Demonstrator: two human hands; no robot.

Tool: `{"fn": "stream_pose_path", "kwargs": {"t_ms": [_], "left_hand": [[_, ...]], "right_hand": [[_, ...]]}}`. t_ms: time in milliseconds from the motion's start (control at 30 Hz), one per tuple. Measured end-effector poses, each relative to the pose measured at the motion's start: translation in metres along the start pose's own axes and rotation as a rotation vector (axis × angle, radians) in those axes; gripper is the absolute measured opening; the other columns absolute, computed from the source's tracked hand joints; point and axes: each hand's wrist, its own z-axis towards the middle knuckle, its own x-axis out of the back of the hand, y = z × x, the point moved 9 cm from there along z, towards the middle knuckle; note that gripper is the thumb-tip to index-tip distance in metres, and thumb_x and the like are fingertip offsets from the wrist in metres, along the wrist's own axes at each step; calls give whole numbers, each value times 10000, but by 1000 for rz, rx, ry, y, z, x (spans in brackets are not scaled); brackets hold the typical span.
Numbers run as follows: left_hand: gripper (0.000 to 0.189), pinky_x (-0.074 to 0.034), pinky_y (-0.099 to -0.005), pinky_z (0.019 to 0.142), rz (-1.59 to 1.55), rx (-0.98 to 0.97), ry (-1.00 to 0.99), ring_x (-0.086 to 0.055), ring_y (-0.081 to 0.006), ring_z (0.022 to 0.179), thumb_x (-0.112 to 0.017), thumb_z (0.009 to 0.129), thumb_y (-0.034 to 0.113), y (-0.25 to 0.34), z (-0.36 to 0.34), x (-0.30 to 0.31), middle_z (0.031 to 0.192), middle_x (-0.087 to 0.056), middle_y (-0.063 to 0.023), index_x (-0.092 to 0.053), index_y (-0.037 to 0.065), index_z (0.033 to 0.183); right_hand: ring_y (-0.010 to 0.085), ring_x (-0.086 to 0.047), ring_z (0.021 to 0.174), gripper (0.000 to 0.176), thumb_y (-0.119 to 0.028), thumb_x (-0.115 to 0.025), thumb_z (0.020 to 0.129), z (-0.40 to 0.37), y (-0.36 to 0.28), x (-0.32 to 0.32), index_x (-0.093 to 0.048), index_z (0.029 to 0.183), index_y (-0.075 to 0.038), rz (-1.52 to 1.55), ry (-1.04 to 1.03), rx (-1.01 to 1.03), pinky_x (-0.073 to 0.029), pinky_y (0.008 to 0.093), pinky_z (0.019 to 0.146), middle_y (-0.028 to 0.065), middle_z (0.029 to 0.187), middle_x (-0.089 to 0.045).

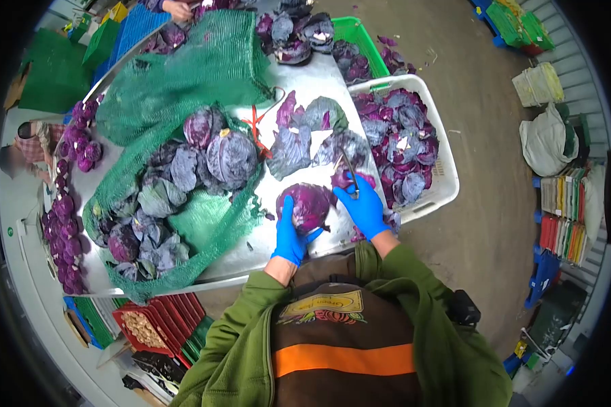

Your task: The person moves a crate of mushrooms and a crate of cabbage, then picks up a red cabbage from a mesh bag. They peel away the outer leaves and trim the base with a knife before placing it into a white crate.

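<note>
Left on the worktop (234, 261), the open net bag (183, 74) barely contains its loose cabbages (232, 159), so a nudge could send one rolling toward the near edge; the left hand (292, 234), half open, cups a red cabbage (309, 205) by the near edge toward the right corner, and a slack hold could let it turn or drop; the right hand (365, 207), closed around a knife (348, 167), is close enough that a slip might nick a glove; loose leaves (290, 152) brushed off the right edge could miss the white crate (447, 159).
</note>
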Motion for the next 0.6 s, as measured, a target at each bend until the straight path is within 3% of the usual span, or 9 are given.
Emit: {"fn": "stream_pose_path", "kwargs": {"t_ms": [67,100,133,200,233,267,333,467,600], "left_hand": [[724,-546,-526,851,127,46,47,-591,-319,1159,-677,863,534,4,-16,3,1360,-530,-153,-410,153,1417],[772,-543,-523,855,258,77,81,-584,-319,1171,-711,839,534,6,-18,3,1377,-512,-166,-393,141,1422],[913,-481,-519,972,514,-193,11,-517,-339,1251,-817,764,447,24,-20,-8,1429,-443,-206,-336,76,1446],[990,-369,-481,1099,1600,-1108,111,-437,-339,1327,-887,693,323,71,-58,-53,1468,-378,-241,-323,8,1444],[1013,-303,-425,1144,1283,-994,-191,-377,-352,1369,-899,663,290,71,-36,-60,1482,-339,-261,-329,-8,1445],[946,-353,-406,1108,1117,-915,-207,-420,-355,1321,-903,656,275,75,-17,-57,1420,-396,-235,-387,-1,1400],[911,-384,-401,1077,1142,-861,-237,-458,-350,1259,-908,636,263,84,-16,-70,1332,-443,-196,-410,6,1356],[893,-402,-400,1059,1227,-942,-184,-484,-328,1208,-912,617,260,83,-18,-71,1277,-456,-174,-420,13,1320],[922,-412,-401,1050,1216,-957,-167,-491,-327,1194,-920,595,258,82,-16,-70,1283,-453,-175,-413,17,1327]], "right_hand": [[317,-665,864,378,-387,-642,918,-15,-28,-5,-631,1193,-127,215,-80,111,-523,397,743,146,1005,-663],[334,-656,852,324,-343,-595,959,-23,-47,-3,-637,1203,-134,182,8,340,-520,404,739,148,998,-651],[334,-656,852,324,-343,-595,959,-20,-44,-4,-637,1203,-134,183,13,341,-520,404,739,148,998,-651],[351,-653,869,310,-319,-571,973,-11,-34,-11,-644,1207,-128,36,-22,249,-518,418,753,152,1036,-653],[355,-656,896,309,-314,-555,979,-6,-36,-8,-647,1201,-120,47,-30,281,-520,423,757,158,1083,-666],[355,-656,896,309,-314,-555,979,-9,-31,-8,-647,1201,-120,50,-34,278,-520,423,757,158,1083,-666],[355,-657,928,316,-320,-536,986,-5,-39,4,-649,1193,-109,52,-24,335,-521,429,762,170,1080,-671],[353,-666,853,299,-329,-524,989,-28,-31,17,-665,1124,-103,-56,-98,248,-524,439,715,161,1005,-690],[358,-665,763,279,-327,-510,987,-37,-47,15,-672,1067,-115,-57,-43,366,-520,447,641,145,910,-694]]}}
